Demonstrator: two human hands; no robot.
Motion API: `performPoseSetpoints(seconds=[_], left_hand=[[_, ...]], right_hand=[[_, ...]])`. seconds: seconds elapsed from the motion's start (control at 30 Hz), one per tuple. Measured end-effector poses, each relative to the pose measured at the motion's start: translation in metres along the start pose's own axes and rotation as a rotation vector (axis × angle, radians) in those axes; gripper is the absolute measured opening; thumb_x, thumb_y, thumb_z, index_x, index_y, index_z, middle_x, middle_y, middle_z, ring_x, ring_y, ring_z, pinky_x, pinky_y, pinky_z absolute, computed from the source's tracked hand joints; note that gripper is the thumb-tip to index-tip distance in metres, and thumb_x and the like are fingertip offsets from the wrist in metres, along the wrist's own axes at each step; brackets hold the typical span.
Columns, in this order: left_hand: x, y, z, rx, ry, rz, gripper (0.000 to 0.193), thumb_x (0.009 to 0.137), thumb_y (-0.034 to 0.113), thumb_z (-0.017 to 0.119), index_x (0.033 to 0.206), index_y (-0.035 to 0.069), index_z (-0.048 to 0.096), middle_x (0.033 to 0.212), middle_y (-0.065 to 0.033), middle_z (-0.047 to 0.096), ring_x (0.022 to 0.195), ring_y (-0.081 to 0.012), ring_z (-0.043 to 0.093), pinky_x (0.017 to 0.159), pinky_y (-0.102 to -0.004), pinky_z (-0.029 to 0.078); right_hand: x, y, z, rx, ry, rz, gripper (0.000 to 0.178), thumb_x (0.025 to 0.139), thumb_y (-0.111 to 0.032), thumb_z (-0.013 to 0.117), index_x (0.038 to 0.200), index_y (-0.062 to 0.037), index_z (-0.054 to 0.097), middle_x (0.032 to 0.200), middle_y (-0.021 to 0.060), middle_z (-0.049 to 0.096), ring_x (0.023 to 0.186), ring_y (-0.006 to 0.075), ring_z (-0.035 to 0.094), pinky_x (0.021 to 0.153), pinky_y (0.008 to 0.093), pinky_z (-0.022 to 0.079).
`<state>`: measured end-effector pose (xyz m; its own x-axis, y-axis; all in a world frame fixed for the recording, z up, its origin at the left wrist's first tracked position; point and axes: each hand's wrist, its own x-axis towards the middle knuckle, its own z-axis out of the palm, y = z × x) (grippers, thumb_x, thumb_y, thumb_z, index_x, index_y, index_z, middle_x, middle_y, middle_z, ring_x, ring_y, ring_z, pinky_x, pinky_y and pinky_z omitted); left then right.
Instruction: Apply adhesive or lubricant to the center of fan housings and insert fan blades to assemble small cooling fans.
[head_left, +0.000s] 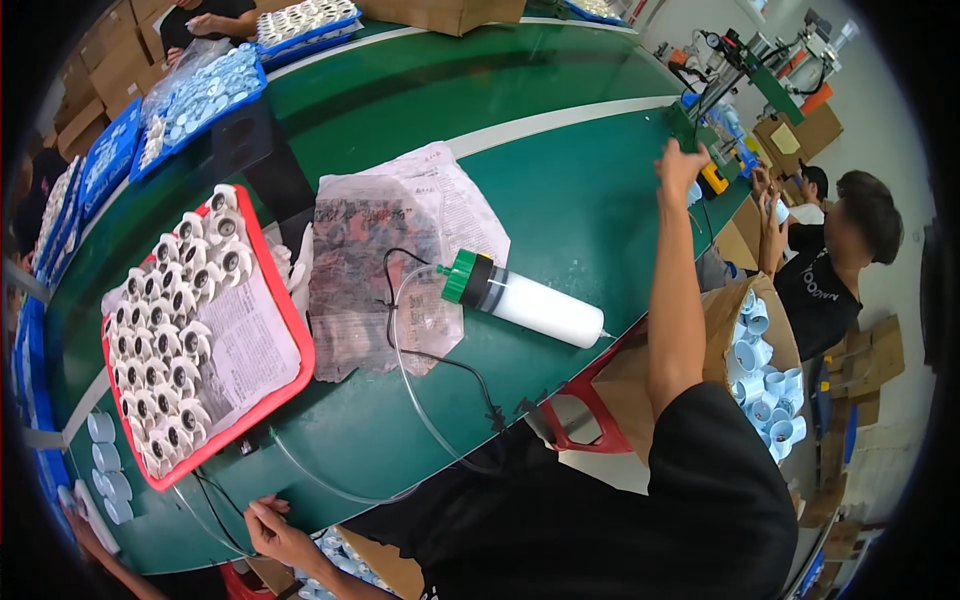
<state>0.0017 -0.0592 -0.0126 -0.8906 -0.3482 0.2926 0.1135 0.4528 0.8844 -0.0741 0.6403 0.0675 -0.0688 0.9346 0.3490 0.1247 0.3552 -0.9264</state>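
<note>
In the head view, the right hand (683, 172) of the person is stretched far to the upper right, beside a bench machine of green-painted metal with a slanting arm (775, 95). Its fingers are bent, but I cannot tell whether they grasp something. The left hand (280, 532) is low, at the near edge of the smooth green worktop (580, 200). Its fingers are loosely curled, and I cannot tell if something small is between them. Near this hand there is a thin, flexible tube of clear plastic (340, 493), which bends along the worktop edge.

Between the two hands lies a thick white cylindrical cartridge with a pointed tip (548, 310), closed at its other end by a ribbed green cap (462, 275). The cartridge lies on its side, the cap end over wrinkled, printed paper sheets (365, 285). A thin black cable (470, 368) curves beside it.

At the left, a shallow red plastic tray with rounded corners (306, 352) carries many white parts with curved vanes and dark round centres (180, 300), set in close rows on paper. To the right, a brown cardboard box (620, 385) contains glossy light-blue cup-shaped pieces (775, 395), heaped loosely.
</note>
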Motion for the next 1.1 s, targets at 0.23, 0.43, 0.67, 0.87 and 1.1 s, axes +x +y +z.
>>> performPoseSetpoints(seconds=[0.23, 0.43, 0.67, 0.87, 1.1], left_hand=[[-0.005, -0.004, 0.007, 0.082, -0.019, 0.027, 0.029, 0.102, 0.012, 0.049, 0.079, -0.005, 0.058, 0.07, -0.0082, 0.059, 0.062, -0.013, 0.053, 0.058, -0.0269, 0.042], [-0.001, 0.021, 0.014, 0.085, -0.07, -0.012, 0.025, 0.1, 0.008, 0.052, 0.079, -0.005, 0.059, 0.071, -0.0084, 0.06, 0.062, -0.0131, 0.054, 0.059, -0.0269, 0.043], [-0.004, 0.064, 0.032, 0.117, -0.15, 0.208, 0.01, 0.08, 0.005, 0.065, 0.089, 0.002, 0.065, 0.094, -0.0121, 0.066, 0.099, -0.0327, 0.06, 0.091, -0.0426, 0.046], [-0.009, 0.076, 0.066, 0.191, -0.504, 0.355, 0.081, 0.059, 0.038, 0.088, 0.127, 0.005, 0.057, 0.13, -0.0119, 0.059, 0.129, -0.0345, 0.048, 0.111, -0.052, 0.028], [-0.011, 0.075, 0.067, 0.298, -0.545, 0.329, 0.063, 0.06, 0.027, 0.089, 0.112, 0.007, 0.059, 0.12, -0.0063, 0.063, 0.124, -0.0277, 0.052, 0.114, -0.0522, 0.021]], right_hand=[[0.083, 0.134, -0.044, -0.609, 0.113, 0.094, 0.055, 0.084, -0.029, 0.069, 0.129, -0.0078, 0.046, 0.122, 0.0259, 0.062, 0.114, 0.0431, 0.06, 0.098, 0.0505, 0.046], [0.034, 0.043, -0.024, -0.303, -0.162, -0.277, 0.027, 0.091, -0.026, 0.07, 0.095, -0.0016, 0.061, 0.068, 0.0063, 0.063, 0.063, 0.0144, 0.063, 0.057, 0.0268, 0.049], [-0.246, -0.134, -0.021, 0.207, -1.112, -0.366, 0.009, 0.097, -0.007, 0.052, 0.09, -0.0026, 0.056, 0.078, 0.0016, 0.056, 0.063, 0.0076, 0.055, 0.055, 0.0221, 0.045], [-0.38, -0.127, -0.044, 0.243, -1.795, -0.571, 0.015, 0.082, -0.009, 0.073, 0.094, -0.0044, 0.064, 0.082, 0.0111, 0.064, 0.074, 0.0286, 0.066, 0.065, 0.0357, 0.05], [-0.306, -0.14, -0.045, -0.295, -1.075, -0.688, 0.044, 0.081, -0.015, 0.078, 0.12, -0.0041, 0.061, 0.09, 0.0116, 0.06, 0.084, 0.0278, 0.059, 0.077, 0.036, 0.048]])
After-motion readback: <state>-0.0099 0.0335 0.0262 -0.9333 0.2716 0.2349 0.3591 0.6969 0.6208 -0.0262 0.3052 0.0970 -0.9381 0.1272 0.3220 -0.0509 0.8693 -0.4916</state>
